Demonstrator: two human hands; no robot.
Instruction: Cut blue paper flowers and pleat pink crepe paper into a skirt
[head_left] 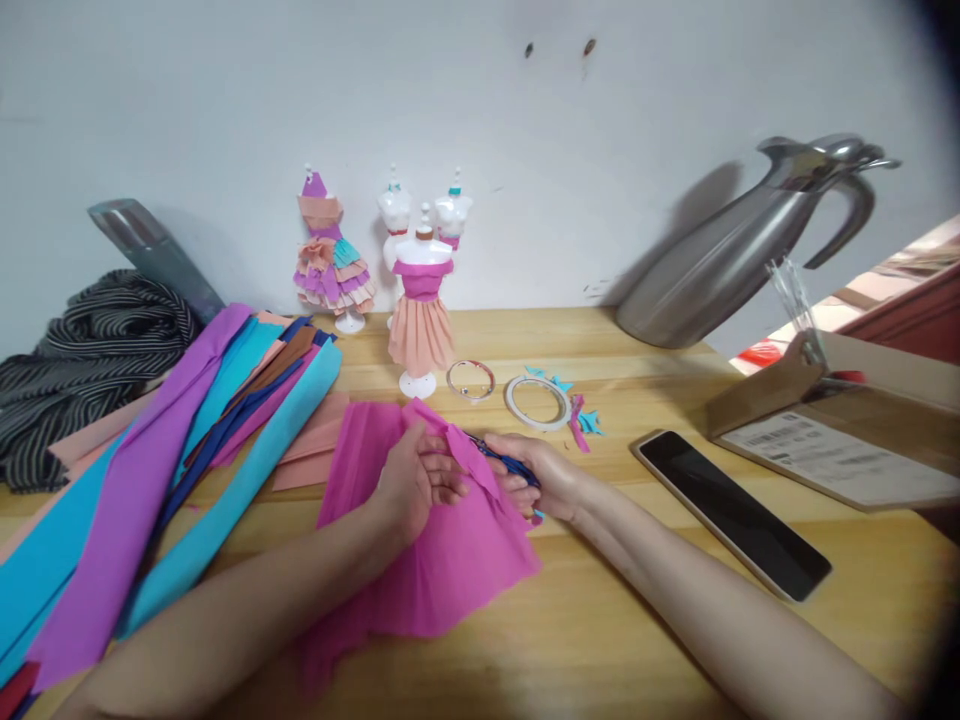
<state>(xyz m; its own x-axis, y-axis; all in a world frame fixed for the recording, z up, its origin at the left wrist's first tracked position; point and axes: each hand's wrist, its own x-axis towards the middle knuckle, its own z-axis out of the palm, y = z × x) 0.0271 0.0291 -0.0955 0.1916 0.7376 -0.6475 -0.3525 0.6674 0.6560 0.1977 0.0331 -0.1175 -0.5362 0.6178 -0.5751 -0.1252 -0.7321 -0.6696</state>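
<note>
A large sheet of magenta crepe paper (442, 575) lies across the middle of the wooden table, its upper part lifted in folds. My left hand (420, 475) pinches the lifted part between thumb and fingers. Around the dark blue handles of a pair of scissors (510, 464) my right hand (536, 475) is closed. The scissor blades point left, at the paper's raised edge, and are partly hidden by it. Just behind stands a mini mannequin (421, 300) in a magenta top and pleated peach skirt.
Coloured crepe strips (135, 480) cover the left side beside a striped cloth (90, 350). Tape rolls (537, 402) and scraps (589, 422) lie behind my right hand. Further right are a phone (735, 515), a cardboard box (840, 440) and a steel jug (720, 250). More mannequins (334, 250) stand by the wall.
</note>
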